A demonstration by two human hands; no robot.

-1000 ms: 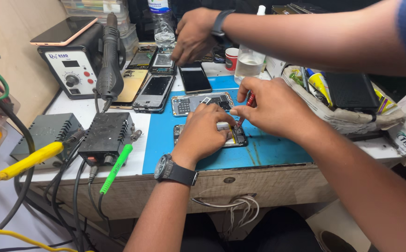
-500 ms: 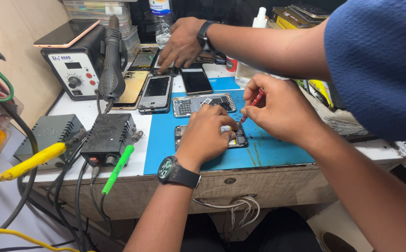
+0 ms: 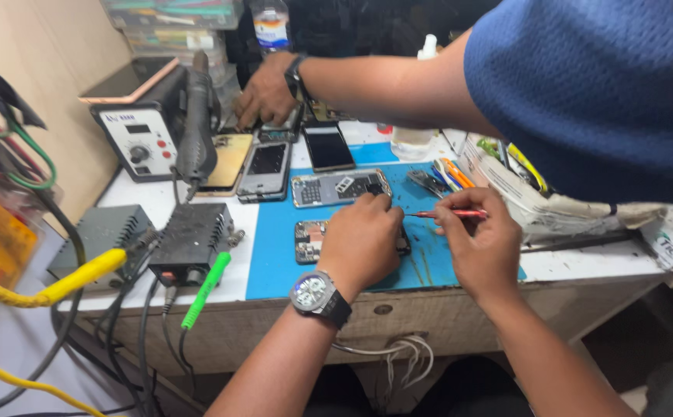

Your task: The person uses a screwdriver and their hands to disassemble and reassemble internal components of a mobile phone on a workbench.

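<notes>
My left hand (image 3: 361, 243), with a wristwatch (image 3: 315, 294) on its wrist, presses down on an opened phone (image 3: 309, 240) lying on the blue mat (image 3: 275, 266). My right hand (image 3: 477, 245) grips a red-handled screwdriver (image 3: 448, 214), its tip pointing left toward the phone. A second opened phone (image 3: 339, 188) lies just behind my left hand. Another person in a blue shirt (image 3: 599, 93) reaches over the bench, their hand (image 3: 264, 96) on phones at the back.
A soldering station (image 3: 142, 135) with its hot-air handle (image 3: 196, 131) stands at back left. Two black power boxes (image 3: 190, 241) with cables sit at left, with yellow (image 3: 58, 287) and green (image 3: 207, 289) plugs. Several phones (image 3: 267, 168) and a white bottle (image 3: 412, 139) lie behind the mat.
My right hand has drawn back to the right, away from the phone, with the screwdriver now level. The other person has leaned further over the bench, their hand still at the back phones.
</notes>
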